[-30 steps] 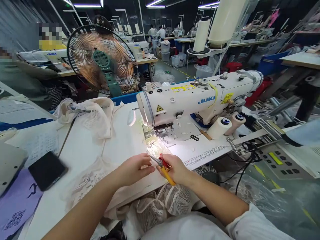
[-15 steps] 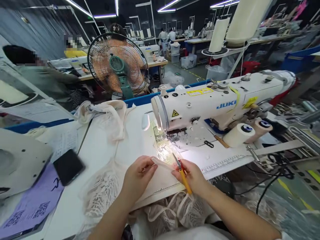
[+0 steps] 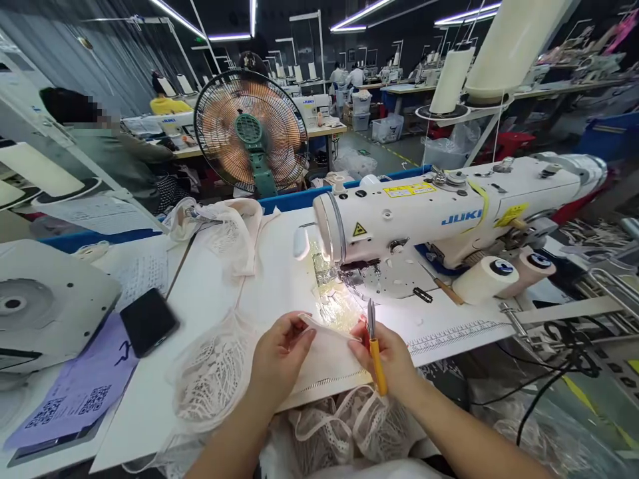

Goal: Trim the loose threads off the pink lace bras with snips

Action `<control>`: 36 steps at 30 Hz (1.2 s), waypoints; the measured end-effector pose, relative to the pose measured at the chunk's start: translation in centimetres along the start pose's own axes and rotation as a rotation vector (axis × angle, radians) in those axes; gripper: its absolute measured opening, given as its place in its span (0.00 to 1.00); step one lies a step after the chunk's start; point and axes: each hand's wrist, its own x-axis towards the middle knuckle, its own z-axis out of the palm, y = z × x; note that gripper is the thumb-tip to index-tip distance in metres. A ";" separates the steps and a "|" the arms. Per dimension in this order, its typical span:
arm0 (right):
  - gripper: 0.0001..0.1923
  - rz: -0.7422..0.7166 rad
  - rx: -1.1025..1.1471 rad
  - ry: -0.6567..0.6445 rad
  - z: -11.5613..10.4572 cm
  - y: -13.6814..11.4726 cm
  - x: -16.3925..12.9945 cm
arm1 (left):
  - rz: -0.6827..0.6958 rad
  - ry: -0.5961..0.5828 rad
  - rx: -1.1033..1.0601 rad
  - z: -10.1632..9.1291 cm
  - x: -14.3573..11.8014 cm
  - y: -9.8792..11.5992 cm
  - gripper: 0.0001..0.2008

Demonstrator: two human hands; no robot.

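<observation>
While left hand pinches thin cream fabric strip, right hand grips yellow-handled thread snips (blades up), lacy mesh nearby

A large, dim workshop hall runs back under long bright strip lights on a dark ceiling, with rows of further desks and sewing stations receding into the distance and people seated at them. A standing fan with a green hub faces the near white desk, behind a blue partition edge. Clear plastic bins stand on the grey floor in the aisle, and big cream thread cones rise on a stand to the right.
</observation>
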 end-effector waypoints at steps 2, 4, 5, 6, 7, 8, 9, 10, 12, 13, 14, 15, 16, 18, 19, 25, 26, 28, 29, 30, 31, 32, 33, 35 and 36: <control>0.04 -0.043 0.006 -0.022 0.0 0.0 -0.1 | -0.005 -0.022 0.013 0.0 0.0 0.3 0.06; 0.04 -0.079 0.030 -0.042 0.0 -0.1 -0.2 | -0.006 -0.019 0.027 0.0 -0.2 0.7 0.05; 0.04 -0.090 0.040 -0.052 0.0 -0.1 -0.2 | -0.008 -0.014 0.030 0.0 -0.3 0.9 0.05; 0.05 -0.097 0.041 -0.060 0.0 0.0 -0.2 | -0.010 -0.013 0.029 0.1 -0.4 1.1 0.05; 0.05 -0.099 0.032 -0.064 0.0 0.0 -0.2 | -0.012 -0.013 0.026 0.1 -0.5 1.2 0.05; 0.06 -0.095 0.017 -0.068 -0.1 0.0 -0.1 | -0.015 -0.017 0.023 0.2 -0.5 1.3 0.05; 0.06 -0.086 -0.006 -0.072 -0.2 0.0 0.0 | -0.020 -0.024 0.022 0.2 -0.6 1.3 0.05; 0.06 -0.073 -0.032 -0.074 -0.3 0.0 0.1 | -0.025 -0.031 0.022 0.2 -0.6 1.3 0.06; 0.08 -0.051 -0.079 -0.073 -0.5 -0.1 0.3 | -0.036 -0.051 0.024 0.1 -0.6 1.0 0.06; 0.09 -0.049 -0.098 -0.075 -0.7 -0.3 0.5 | -0.042 -0.061 0.025 0.0 -0.5 0.8 0.06; 0.10 -0.053 -0.117 -0.078 -0.8 -0.4 0.6 | -0.046 -0.070 0.025 0.0 -0.4 0.5 0.06; 0.11 -0.061 -0.134 -0.081 -0.9 -0.6 0.8 | -0.048 -0.074 0.024 -0.1 -0.3 0.4 0.06; 0.12 -0.073 -0.147 -0.086 -1.1 -0.7 0.9 | -0.048 -0.074 0.023 -0.1 -0.1 0.2 0.07; 0.12 -0.097 -0.166 -0.097 -1.3 -1.0 1.2 | -0.043 -0.059 0.018 0.0 0.1 0.1 0.08; 0.13 -0.107 -0.174 -0.095 -1.4 -1.2 1.3 | -0.041 -0.049 0.013 0.0 0.2 0.1 0.08; 0.15 -0.224 -0.181 0.133 -2.6 -5.6 2.4 | -0.076 -0.033 -0.020 0.0 0.1 0.5 0.09; 0.15 -0.299 -0.156 0.193 -2.8 -6.7 2.8 | -0.098 -0.018 -0.014 0.0 0.1 0.5 0.09; 0.15 -0.326 -0.125 0.211 -3.0 -8.5 3.6 | -0.145 0.012 -0.013 -0.2 0.1 0.3 0.11; 0.17 -0.305 -0.120 0.185 -3.0 -9.1 3.9 | -0.167 0.017 -0.030 -0.3 0.1 0.2 0.13; 0.18 -0.274 -0.103 0.156 -3.0 -9.4 4.1 | -0.182 0.014 -0.054 -0.4 0.1 0.2 0.14; 0.19 -0.245 -0.084 0.125 -2.9 -9.4 4.1 | -0.192 0.003 -0.084 -0.4 0.0 0.2 0.14; 0.18 -0.228 -0.073 0.099 -2.8 -9.2 4.0 | -0.192 -0.006 -0.114 -0.5 -0.1 0.2 0.14; 0.16 -0.220 -0.072 0.073 -2.6 -8.7 3.8 | -0.180 -0.016 -0.135 -0.6 -0.2 0.2 0.14; 0.13 -0.218 -0.098 -0.019 -2.1 -7.2 3.1 | -0.145 -0.022 -0.151 -0.7 -0.5 0.3 0.12; 0.12 -0.214 -0.112 -0.081 -1.9 -6.2 2.8 | -0.132 -0.031 -0.152 -0.8 -0.5 0.4 0.10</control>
